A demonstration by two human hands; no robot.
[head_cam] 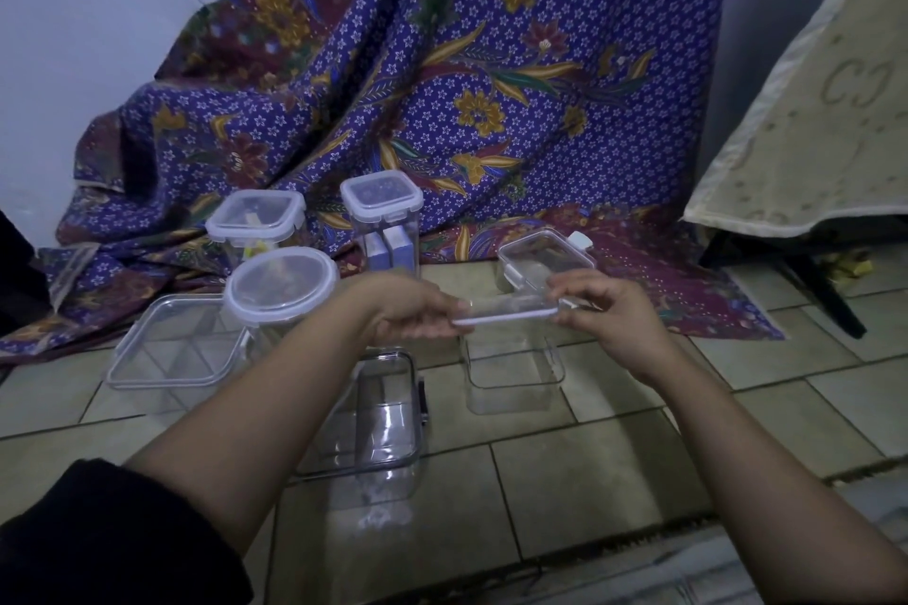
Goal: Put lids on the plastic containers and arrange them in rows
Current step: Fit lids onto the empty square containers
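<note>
The lid [511, 312] lies nearly flat between my hands, its long axis running left to right, just above the open container [513, 371] that stands on the tiled floor [614, 467]. The container's mouth sits straight below the lid, so I judge the coming move is a plain lowering with the edges squared up. My left hand [412, 314] pinches the lid's left end and my right hand [609, 314] its right end, fingers curled round the rim. Both forearms reach forward, equally near. Lidded containers [282, 283] stand further back to the left.
</note>
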